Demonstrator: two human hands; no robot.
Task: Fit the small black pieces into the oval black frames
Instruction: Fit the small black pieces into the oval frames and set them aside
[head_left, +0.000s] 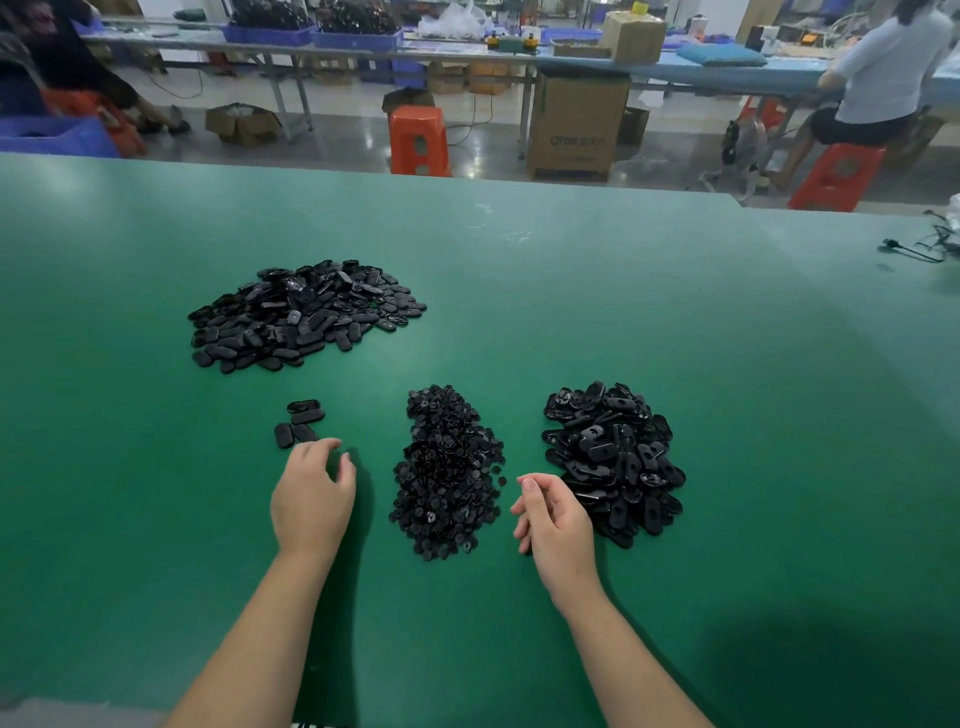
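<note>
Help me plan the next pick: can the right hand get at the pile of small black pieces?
Probably yes: the right hand hangs empty beside the pile of small black pieces, with only bare green table between.

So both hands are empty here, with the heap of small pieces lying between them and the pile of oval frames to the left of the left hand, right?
Not quite. In the head view the pile of oval frames lies beside the right hand, not left of the left hand. The heap of small pieces does lie between the empty hands.
</note>
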